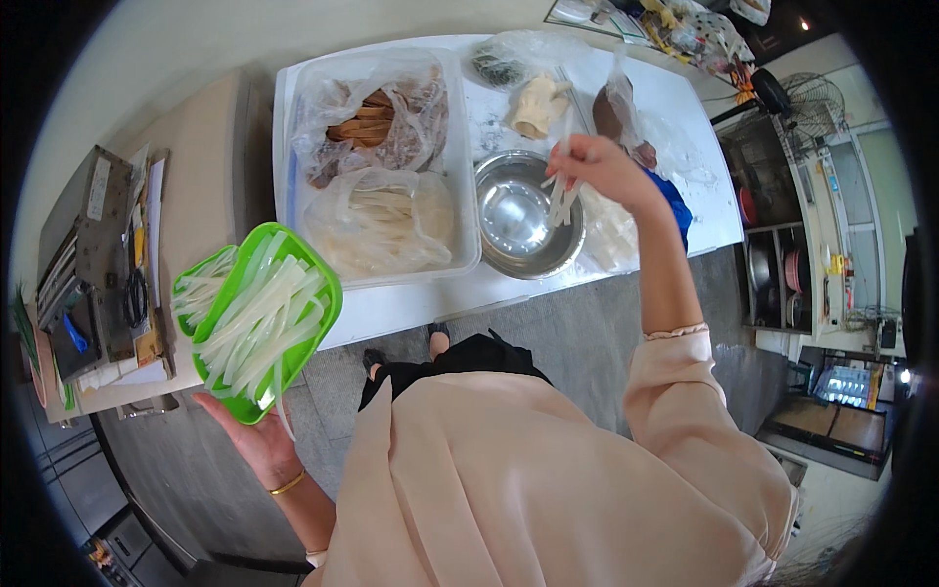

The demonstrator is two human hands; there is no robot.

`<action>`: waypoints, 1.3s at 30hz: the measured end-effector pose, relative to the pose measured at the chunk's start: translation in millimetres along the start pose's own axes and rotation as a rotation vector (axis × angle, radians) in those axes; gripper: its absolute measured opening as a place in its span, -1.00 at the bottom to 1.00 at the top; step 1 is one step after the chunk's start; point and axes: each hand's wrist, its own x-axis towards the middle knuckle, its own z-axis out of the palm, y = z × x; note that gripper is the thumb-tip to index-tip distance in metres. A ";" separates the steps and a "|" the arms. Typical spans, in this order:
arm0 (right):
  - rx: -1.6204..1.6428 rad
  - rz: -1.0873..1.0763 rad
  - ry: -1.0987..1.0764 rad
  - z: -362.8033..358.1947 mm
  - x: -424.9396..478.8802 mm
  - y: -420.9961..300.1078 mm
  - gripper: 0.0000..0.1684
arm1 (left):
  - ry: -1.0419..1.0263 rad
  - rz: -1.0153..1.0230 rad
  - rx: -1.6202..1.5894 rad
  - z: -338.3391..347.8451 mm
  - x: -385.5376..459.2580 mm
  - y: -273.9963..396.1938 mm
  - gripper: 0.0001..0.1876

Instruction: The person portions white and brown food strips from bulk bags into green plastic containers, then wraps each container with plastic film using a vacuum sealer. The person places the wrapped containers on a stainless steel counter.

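My left hand (258,444) supports a bright green divided plastic tray (326,282) from below at its near end. Long, flat, pale translucent strips (260,319) fill its larger compartment, and one hangs over the rim. Thinner pale strips (205,285) lie in the smaller compartment. Over the right side of a shiny stainless steel bowl (506,213), my right hand (598,172) pinches a few short whitish strips (563,204) that dangle from the fingers. Just left of the bowl, a clear plastic bin (469,220) holds a bag of pale strips (385,220) and a bag of brown strips (367,121).
On the white table (411,304) are a cream-coloured lump (541,106), a bag with dark green contents (499,66), a bag with brown contents (612,110) and a blue item (671,205). To the left stands a counter (198,183) with a box of papers.
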 end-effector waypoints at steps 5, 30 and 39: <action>-0.505 0.041 -0.027 55.4 12.0 67.4 -0.40 | -0.077 -0.077 -0.057 13.3 5.6 0.9 -0.38; -0.952 0.194 0.217 116.0 27.4 112.6 -0.70 | -0.247 -0.263 -0.102 53.0 -1.0 -12.3 -0.42; 0.267 0.257 0.116 56.8 -0.3 81.8 -0.75 | -0.402 -0.353 -0.031 78.4 -10.1 -23.2 -0.40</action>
